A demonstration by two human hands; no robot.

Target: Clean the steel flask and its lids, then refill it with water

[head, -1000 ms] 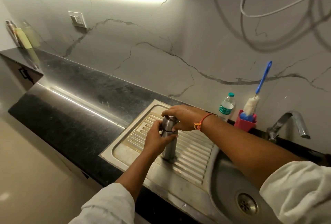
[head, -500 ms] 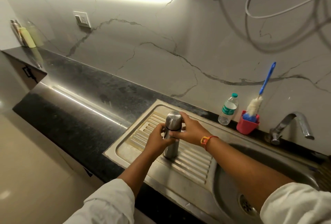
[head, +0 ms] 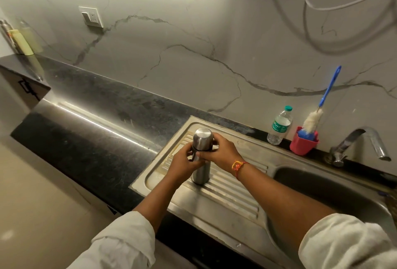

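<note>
Both the left hand [head: 184,164] and right hand [head: 221,152] curl fingers [head: 215,141] round the steel flask [head: 201,173], upright on the drainboard [head: 227,193], outer lid [head: 202,138] on. Washing apparently not begun; brush [head: 312,121] and tap [head: 361,139] stand right of the fingers.

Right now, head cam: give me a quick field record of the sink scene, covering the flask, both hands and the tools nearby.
target: steel flask, upright on the drainboard, outer lid on
left: left hand grips the flask body
right: right hand grips the flask just under the outer lid
behind: water bottle; red cup holding a bottle brush
sink: basin to the right of the drainboard; tap, no water seen running
</note>
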